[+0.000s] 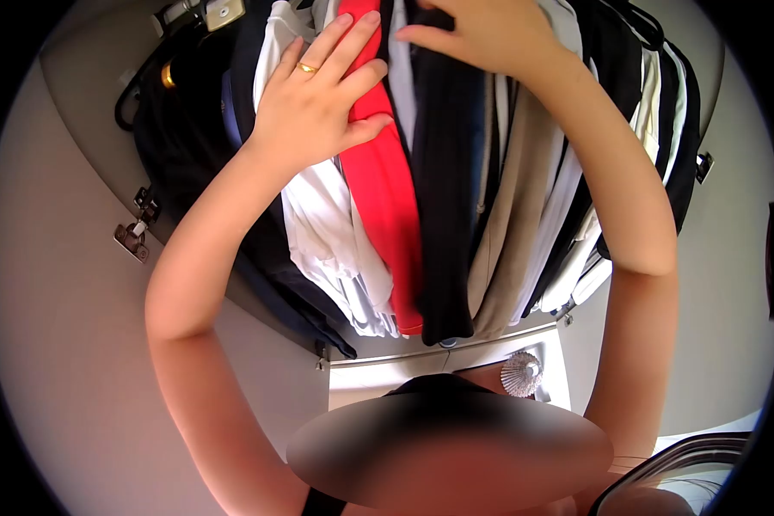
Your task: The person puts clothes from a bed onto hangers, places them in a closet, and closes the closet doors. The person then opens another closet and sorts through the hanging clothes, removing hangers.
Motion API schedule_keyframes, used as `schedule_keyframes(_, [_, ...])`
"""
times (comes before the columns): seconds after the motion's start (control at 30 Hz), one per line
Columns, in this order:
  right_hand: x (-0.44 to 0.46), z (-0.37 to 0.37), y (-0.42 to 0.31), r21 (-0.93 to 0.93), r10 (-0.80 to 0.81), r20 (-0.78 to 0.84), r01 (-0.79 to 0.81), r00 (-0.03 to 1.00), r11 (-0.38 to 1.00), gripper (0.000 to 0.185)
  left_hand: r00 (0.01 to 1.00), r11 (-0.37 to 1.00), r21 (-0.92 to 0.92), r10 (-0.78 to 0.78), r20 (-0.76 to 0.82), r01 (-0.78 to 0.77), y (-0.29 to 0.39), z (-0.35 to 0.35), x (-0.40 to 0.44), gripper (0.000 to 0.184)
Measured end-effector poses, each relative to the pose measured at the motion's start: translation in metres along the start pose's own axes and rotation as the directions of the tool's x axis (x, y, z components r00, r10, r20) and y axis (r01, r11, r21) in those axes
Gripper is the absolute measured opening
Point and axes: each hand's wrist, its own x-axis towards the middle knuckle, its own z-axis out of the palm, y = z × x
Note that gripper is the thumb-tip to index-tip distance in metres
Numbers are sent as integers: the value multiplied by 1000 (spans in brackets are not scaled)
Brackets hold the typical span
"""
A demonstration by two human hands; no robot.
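Note:
My left hand [322,99], with a gold ring on one finger, lies with fingers spread across a red garment [378,198] and the white garment [318,215] beside it. At the top edge my right hand [486,34] reaches over a black garment [443,198] and a pale grey one [402,95]. Its thumb stretches left, apart from the finger above it; the other fingertips are cut off or hidden. Right of the black garment hangs a beige garment [520,206]. All these clothes hang close together in a row.
Open cabinet doors [60,232] flank the clothes, with metal hinges [133,236] on the left one. Dark clothes [189,146] hang at the far left, black and white ones [662,103] at the right. A ribbed round object [522,374] sits low behind.

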Motion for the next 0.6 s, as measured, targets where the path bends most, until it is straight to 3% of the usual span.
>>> schedule_keyframes(0.03, [-3, -4, 6, -72, 85, 102, -78, 991, 994, 32, 1000, 1000, 15, 6, -2, -6, 0, -6, 4, 66])
schedule_keyframes(0.07, [-10, -2, 15, -82, 85, 39, -81, 996, 993, 30, 997, 997, -68, -26, 77, 31, 0, -17, 10, 37])
schedule_keyframes(0.17, [-24, -7, 28, -136, 125, 68, -115, 990, 984, 18, 987, 989, -32, -145, 71, 148, -6, -16, 2, 37])
schedule_keyframes(0.2, [-24, -6, 27, -118, 112, 4, -111, 994, 987, 19, 987, 990, 16, -144, 76, 143, -7, -15, 1, 49])
schedule_keyframes(0.27, [-21, -2, 16, -80, 87, -121, -97, 989, 992, 29, 981, 905, -379, -185, 56, 192, -18, -7, -7, 55])
schedule_keyframes(0.3, [-14, -6, 2, -77, 223, 10, -222, 975, 972, 47, 975, 798, -564, -215, 61, 212, -22, 0, -10, 54])
schedule_keyframes(0.37, [0, 0, -15, -26, 87, -50, -88, 995, 996, 50, 959, 473, -858, -275, 72, 200, -29, 15, -17, 53])
schedule_keyframes(0.43, [8, 8, -18, -134, -188, 80, 198, 979, 971, 41, 977, 662, -731, -12, 213, 168, -45, 7, -13, 45])
schedule_keyframes(0.47, [12, 12, -18, -161, -314, 158, 338, 936, 927, 35, 976, 809, -576, 14, 216, 116, -41, 8, -13, 42])
schedule_keyframes(0.5, [15, 8, -21, -108, -300, 277, 340, 913, 934, 23, 979, 910, -409, 22, 204, 65, -35, 4, -11, 40])
schedule_keyframes(0.57, [21, -11, -15, -41, -342, 418, 394, 842, 918, 18, 979, 916, -378, -61, 195, 132, -38, 11, -17, 39])
schedule_keyframes(0.6, [22, -18, -16, -29, -244, 528, 305, 813, 952, 22, 978, 910, -372, -135, 156, 185, -42, 13, -22, 40])
